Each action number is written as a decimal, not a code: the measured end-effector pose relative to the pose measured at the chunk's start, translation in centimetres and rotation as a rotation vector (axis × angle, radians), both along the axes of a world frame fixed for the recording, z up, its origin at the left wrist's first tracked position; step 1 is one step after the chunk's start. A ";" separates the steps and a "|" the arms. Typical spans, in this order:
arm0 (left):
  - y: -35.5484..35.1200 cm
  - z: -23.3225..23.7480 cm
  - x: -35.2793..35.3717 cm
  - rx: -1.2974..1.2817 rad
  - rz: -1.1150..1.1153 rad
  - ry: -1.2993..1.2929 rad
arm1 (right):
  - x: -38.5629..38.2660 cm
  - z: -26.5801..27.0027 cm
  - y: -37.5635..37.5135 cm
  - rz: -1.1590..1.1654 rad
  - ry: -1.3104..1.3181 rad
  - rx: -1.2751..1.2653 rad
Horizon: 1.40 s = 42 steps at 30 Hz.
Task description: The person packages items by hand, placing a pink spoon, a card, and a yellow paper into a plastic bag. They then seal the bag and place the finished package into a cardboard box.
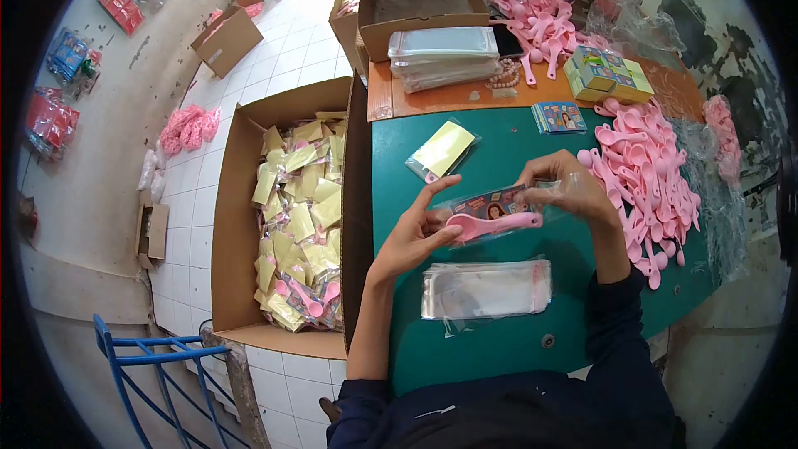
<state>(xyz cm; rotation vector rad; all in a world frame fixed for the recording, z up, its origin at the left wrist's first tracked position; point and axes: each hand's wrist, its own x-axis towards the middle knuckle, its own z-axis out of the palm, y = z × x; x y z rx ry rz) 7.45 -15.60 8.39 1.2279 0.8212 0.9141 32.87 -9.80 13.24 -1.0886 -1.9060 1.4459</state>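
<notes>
Above the green table (499, 341), both of my hands hold a clear plastic packet (497, 209). Inside it lie a pink spoon and a printed card. My left hand (413, 233) pinches the packet's left end, thumb on the spoon's bowl. My right hand (570, 187) grips the right end at the packet's mouth. A stack of empty clear bags (486, 289) lies just below the hands. A finished packet with a yellow back (442, 150) rests on the table beyond my left hand. Loose pink spoons (648, 179) are heaped to the right.
A large cardboard box (229, 224) full of several finished packets stands on the floor at left. Further back are printed cards (559, 117), small boxes (607, 73), stacked bags (445, 54), more pink spoons (540, 12) and an open carton (424, 4). A blue frame (141, 366) is lower left.
</notes>
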 end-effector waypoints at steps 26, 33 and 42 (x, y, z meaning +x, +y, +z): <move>-1.0 -3.5 3.4 -0.389 0.023 0.016 | -4.2 -4.4 -4.7 0.204 -0.380 0.388; -1.2 -4.3 4.5 -0.174 0.099 0.131 | -3.0 -4.3 -5.7 0.232 -0.157 0.369; -0.9 -2.5 3.7 -0.343 0.013 0.052 | 19.4 1.5 -1.9 -0.260 0.084 0.083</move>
